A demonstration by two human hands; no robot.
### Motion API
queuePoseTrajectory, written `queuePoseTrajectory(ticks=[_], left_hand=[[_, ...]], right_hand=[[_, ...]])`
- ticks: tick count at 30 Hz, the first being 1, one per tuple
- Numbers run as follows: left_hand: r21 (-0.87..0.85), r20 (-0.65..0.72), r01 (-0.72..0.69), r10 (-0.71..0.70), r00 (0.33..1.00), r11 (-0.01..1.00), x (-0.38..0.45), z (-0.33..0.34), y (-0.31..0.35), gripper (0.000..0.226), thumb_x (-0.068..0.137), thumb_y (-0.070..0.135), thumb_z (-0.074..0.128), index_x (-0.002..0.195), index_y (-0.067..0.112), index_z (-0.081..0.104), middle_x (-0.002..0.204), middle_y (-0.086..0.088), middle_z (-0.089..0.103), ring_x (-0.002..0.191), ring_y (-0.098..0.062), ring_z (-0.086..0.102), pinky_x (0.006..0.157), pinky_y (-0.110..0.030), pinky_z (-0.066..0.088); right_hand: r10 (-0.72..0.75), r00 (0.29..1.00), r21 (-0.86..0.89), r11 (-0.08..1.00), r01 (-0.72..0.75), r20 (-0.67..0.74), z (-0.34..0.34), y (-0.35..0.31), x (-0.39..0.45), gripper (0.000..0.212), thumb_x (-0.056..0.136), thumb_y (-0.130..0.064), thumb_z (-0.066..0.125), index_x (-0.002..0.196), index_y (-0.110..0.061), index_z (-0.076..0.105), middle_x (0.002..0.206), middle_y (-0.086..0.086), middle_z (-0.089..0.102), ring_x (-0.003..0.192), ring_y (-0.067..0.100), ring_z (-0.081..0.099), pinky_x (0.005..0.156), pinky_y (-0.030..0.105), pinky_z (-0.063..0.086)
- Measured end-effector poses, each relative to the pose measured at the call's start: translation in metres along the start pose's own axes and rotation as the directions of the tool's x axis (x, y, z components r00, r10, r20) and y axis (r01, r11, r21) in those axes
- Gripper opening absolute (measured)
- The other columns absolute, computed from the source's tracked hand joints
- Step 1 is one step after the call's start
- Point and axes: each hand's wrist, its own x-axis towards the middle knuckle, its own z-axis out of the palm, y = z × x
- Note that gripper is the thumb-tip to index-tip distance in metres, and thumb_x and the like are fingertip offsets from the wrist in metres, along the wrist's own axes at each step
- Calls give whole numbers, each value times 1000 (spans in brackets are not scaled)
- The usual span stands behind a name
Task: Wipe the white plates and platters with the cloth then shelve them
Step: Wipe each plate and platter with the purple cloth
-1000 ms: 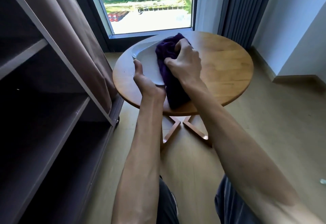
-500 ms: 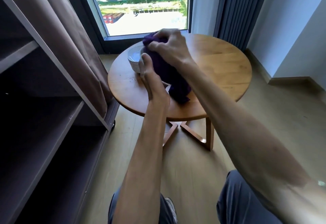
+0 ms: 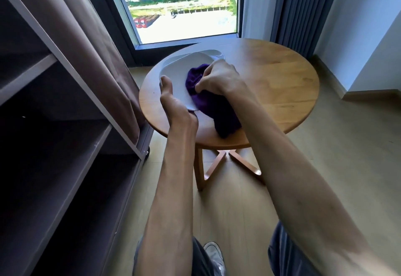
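A white plate (image 3: 178,73) is held above the left part of the round wooden table (image 3: 282,89). My left hand (image 3: 173,100) grips its near edge, thumb on top. My right hand (image 3: 219,78) holds a bunched purple cloth (image 3: 195,80) and presses it on the plate's face; the cloth's tail hangs down over the table. Behind the held plate, the rim of more white dishes (image 3: 214,53) shows on the table.
A dark shelf unit (image 3: 65,136) with open shelves stands at the left, on wheels, with a brown curtain beside it. A window is behind the table and grey curtains at the back right. Wooden floor lies below, with my legs and a shoe at the bottom.
The plate has tipped back from edge-on to face up towards me. My right hand with the cloth has come down from the plate's top onto its face.
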Motion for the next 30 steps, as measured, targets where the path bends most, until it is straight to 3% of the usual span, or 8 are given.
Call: queuePoseTrajectory(ticks=[4, 8, 11, 15, 19, 23, 26, 30], left_hand=[[77, 65, -140, 135, 989, 987, -7, 0, 1, 47, 105, 47, 47, 141, 17, 55, 130, -17, 64, 119, -37, 62, 94, -50, 58], [155, 142, -130, 108, 984, 979, -7, 4, -5, 50, 108, 45, 40, 147, 14, 48, 136, -22, 60, 124, -41, 59, 102, -58, 53], [191, 173, -115, 82, 981, 975, -13, 13, -14, 51, 110, 41, 36, 146, 7, 49, 138, -26, 58, 128, -42, 56, 109, -62, 45], [84, 120, -105, 95, 988, 991, -13, 18, -15, 52, 111, 46, 30, 139, 9, 55, 125, -18, 69, 116, -31, 68, 94, -44, 57], [-30, 144, -108, 111, 983, 994, 0, 8, -5, 56, 109, 53, 29, 119, 14, 67, 105, -13, 75, 99, -26, 73, 80, -36, 59], [-18, 86, -75, 76, 993, 997, 7, 1, 3, 61, 106, 55, 40, 118, 1, 67, 89, -14, 76, 87, -28, 75, 76, -37, 60], [73, 46, -155, 151, 987, 985, 5, 5, 4, 41, 107, 47, 45, 121, 12, 62, 92, -9, 77, 88, -25, 75, 74, -38, 62], [80, 21, -187, 185, 982, 979, 3, 6, 4, 44, 108, 47, 43, 137, 17, 58, 128, -13, 66, 118, -32, 63, 104, -55, 52]], right_hand=[[116, 949, 64, 993, -102, -293, -3, 12, 16, 34, 73, -26, 69, 106, -16, 70, 102, 6, 70, 97, 29, 67, 88, 36, 58], [118, 920, 132, 989, -73, -375, -10, 2, 25, 24, 79, -23, 65, 100, -12, 71, 92, 3, 69, 87, 25, 67, 71, 27, 51], [-18, 912, 123, 990, 75, -410, -10, -23, 23, 17, 83, -20, 64, 93, -12, 75, 77, -3, 65, 76, 16, 63, 64, 21, 45], [-277, 946, 183, 934, 306, -165, 3, -42, 0, 16, 81, -19, 70, 91, -19, 82, 88, -4, 76, 88, 10, 67, 70, 15, 47], [-335, 941, 168, 931, 325, 37, 1, -39, -11, 18, 80, -21, 70, 93, -15, 82, 96, 4, 77, 92, 16, 67, 61, 11, 43], [-229, 952, 72, 973, 218, 201, -1, -19, -15, 29, 69, -28, 70, 91, -12, 80, 91, 7, 76, 89, 23, 69, 82, 35, 56], [-109, 993, 93, 989, 113, -46, 6, 2, -13, 23, 68, -29, 68, 85, -19, 80, 80, 0, 74, 82, 17, 67, 71, 31, 55], [174, 883, 330, 944, -23, -436, -4, 35, -3, 22, 79, -28, 70, 98, -23, 80, 95, -1, 77, 93, 18, 69, 80, 30, 55]])
